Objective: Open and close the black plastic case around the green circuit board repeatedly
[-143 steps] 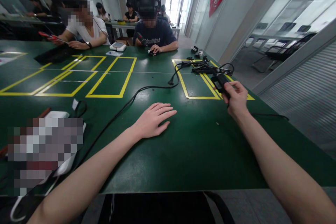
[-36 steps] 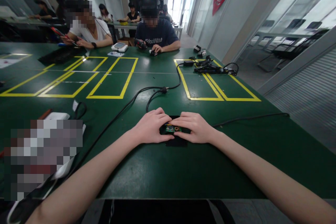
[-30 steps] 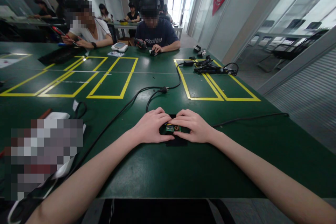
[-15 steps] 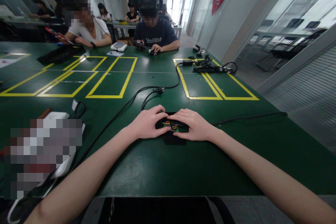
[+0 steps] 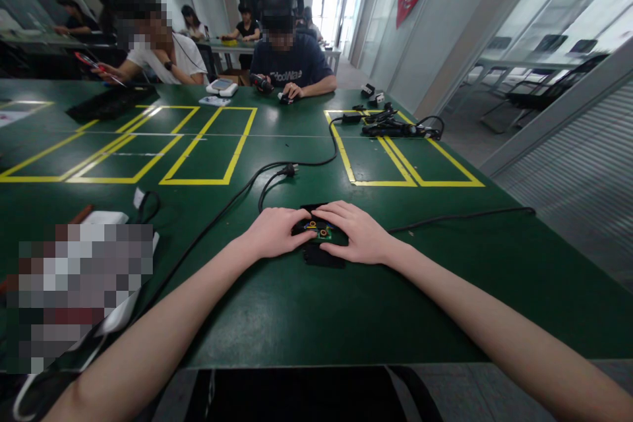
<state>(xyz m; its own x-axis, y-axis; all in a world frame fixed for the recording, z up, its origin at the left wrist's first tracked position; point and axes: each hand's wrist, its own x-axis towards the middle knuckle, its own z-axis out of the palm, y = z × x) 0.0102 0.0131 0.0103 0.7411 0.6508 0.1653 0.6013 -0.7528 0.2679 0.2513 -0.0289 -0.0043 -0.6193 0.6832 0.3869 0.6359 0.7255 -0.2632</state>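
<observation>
A small green circuit board [image 5: 324,235] with copper-coloured ring coils lies inside an open black case [image 5: 316,206] on the table before me. My left hand [image 5: 277,231] grips the case from the left, thumb along the near side and fingers bent over the far side. From the right, my right hand [image 5: 357,232] grips it the same way. The palms and fingers hide the ends of the case. Just below sits a flat black piece [image 5: 324,257], partly covered by the case and my right thumb.
A black cable with a plug [image 5: 289,170] runs across the green table [image 5: 247,330]; another cable [image 5: 459,217] extends right. Bundled black cords [image 5: 395,126] lie at the far right. A blurred white-edged item [image 5: 89,277] is at the left. Two co-workers sit opposite, near a black tray [image 5: 111,103].
My hands and the case have shifted slightly left and away from me, and the plug has slid left. The left co-worker has raised one hand toward the face.
</observation>
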